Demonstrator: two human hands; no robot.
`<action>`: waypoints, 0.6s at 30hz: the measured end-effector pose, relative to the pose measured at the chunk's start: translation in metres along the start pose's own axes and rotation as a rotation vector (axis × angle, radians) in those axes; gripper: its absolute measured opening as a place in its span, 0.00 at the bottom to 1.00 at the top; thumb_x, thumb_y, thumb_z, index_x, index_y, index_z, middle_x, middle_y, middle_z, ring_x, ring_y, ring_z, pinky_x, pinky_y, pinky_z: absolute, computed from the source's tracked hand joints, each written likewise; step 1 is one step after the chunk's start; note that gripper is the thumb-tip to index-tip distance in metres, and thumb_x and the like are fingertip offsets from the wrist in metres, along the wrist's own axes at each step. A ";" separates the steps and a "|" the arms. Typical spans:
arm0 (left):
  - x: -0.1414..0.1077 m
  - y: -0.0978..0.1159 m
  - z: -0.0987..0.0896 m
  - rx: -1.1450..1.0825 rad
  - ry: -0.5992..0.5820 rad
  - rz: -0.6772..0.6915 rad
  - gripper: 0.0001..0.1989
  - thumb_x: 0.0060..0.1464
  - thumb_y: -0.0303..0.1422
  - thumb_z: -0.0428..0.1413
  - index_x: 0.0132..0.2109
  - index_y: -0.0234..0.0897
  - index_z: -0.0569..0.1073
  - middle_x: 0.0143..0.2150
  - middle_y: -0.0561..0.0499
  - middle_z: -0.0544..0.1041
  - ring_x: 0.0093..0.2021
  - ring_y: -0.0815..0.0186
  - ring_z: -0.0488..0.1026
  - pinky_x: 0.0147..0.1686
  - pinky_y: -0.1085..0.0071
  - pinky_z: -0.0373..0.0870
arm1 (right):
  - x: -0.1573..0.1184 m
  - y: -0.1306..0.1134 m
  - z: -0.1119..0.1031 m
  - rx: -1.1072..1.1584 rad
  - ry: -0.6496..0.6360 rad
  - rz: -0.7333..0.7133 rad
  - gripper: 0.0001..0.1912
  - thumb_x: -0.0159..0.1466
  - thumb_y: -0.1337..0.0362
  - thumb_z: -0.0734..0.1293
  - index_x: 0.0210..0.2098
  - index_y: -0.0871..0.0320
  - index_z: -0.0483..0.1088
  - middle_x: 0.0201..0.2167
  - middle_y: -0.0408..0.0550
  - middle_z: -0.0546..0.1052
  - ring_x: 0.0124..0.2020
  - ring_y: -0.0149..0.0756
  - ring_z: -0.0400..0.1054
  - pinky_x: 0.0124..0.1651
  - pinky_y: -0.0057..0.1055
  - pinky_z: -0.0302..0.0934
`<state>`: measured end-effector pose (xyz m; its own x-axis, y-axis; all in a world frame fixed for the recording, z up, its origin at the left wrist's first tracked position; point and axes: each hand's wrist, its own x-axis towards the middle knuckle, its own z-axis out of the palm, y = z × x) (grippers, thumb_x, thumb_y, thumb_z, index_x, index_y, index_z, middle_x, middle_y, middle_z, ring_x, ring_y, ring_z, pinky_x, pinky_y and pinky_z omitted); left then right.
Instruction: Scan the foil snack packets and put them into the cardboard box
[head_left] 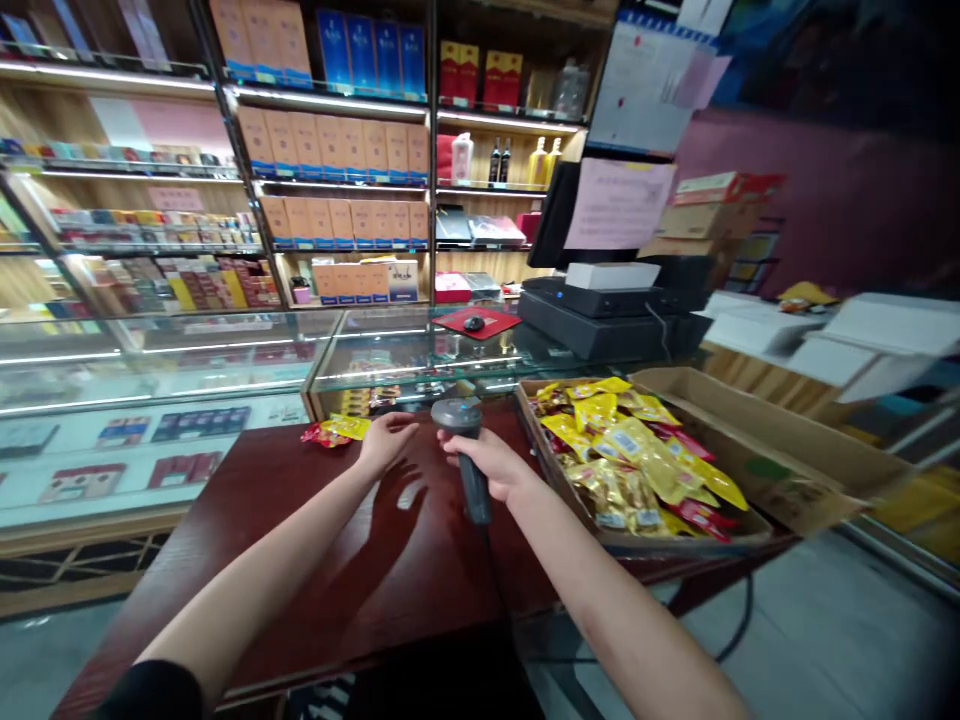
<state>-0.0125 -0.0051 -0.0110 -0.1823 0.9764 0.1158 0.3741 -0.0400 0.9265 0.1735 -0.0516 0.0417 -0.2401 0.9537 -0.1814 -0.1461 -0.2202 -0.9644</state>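
Note:
A dark grey barcode scanner (474, 485) stands upright above the brown wooden table, its head at the top with a small blue light. My right hand (489, 458) is wrapped round its handle, and a cable runs down from it. My left hand (388, 442) hovers to the left of the scanner, fingers stretched out and holding nothing. Just left of that hand lie a few yellow and red snack packets (336, 431) on the table. To the right, an open cardboard box (592, 528) is filled with several yellow, gold and red snack packets (630, 445).
Behind the table runs a glass display counter (390, 350) with a black mouse (473, 324) on a red mat (491, 322). A monitor (553, 215) and a black cash drawer (592, 325) stand at the right. Shelves of boxed goods (330, 145) line the back wall.

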 end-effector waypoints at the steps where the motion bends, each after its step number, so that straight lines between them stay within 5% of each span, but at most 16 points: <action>1: 0.005 -0.011 -0.017 0.148 0.036 0.067 0.14 0.46 0.38 0.60 0.41 0.38 0.77 0.42 0.45 0.78 0.45 0.58 0.73 0.48 0.66 0.65 | 0.007 0.004 0.009 -0.004 -0.022 0.028 0.09 0.46 0.71 0.68 0.29 0.61 0.74 0.29 0.46 0.77 0.35 0.33 0.70 0.39 0.28 0.63; 5: 0.022 -0.052 -0.066 0.738 0.162 0.106 0.17 0.52 0.40 0.55 0.49 0.42 0.74 0.54 0.41 0.71 0.58 0.49 0.60 0.56 0.53 0.52 | 0.031 0.016 0.031 -0.020 -0.054 0.104 0.09 0.46 0.71 0.68 0.29 0.61 0.74 0.32 0.47 0.77 0.36 0.33 0.69 0.40 0.28 0.63; 8: 0.025 -0.071 -0.073 0.968 0.161 0.063 0.21 0.53 0.41 0.53 0.53 0.41 0.72 0.60 0.38 0.64 0.60 0.44 0.54 0.55 0.48 0.47 | 0.044 0.026 0.033 -0.009 -0.064 0.140 0.09 0.46 0.71 0.69 0.29 0.61 0.74 0.32 0.47 0.76 0.35 0.32 0.69 0.40 0.28 0.63; 12: 0.008 -0.066 -0.049 1.045 0.087 0.142 0.21 0.55 0.43 0.50 0.53 0.41 0.71 0.60 0.37 0.62 0.56 0.46 0.59 0.53 0.51 0.49 | 0.057 0.040 0.025 0.036 -0.062 0.195 0.09 0.45 0.71 0.69 0.29 0.61 0.73 0.29 0.45 0.75 0.33 0.30 0.69 0.40 0.29 0.64; 18: -0.040 -0.021 0.018 0.971 -0.111 0.199 0.21 0.55 0.45 0.48 0.48 0.38 0.74 0.49 0.34 0.69 0.50 0.45 0.63 0.47 0.52 0.55 | 0.059 0.060 0.006 0.175 -0.059 0.303 0.07 0.47 0.72 0.67 0.28 0.62 0.71 0.20 0.43 0.72 0.23 0.27 0.67 0.34 0.27 0.65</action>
<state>0.0039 -0.0393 -0.0414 0.0321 0.9871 0.1572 0.9791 -0.0627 0.1933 0.1450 -0.0096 -0.0261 -0.3518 0.8271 -0.4383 -0.2210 -0.5284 -0.8197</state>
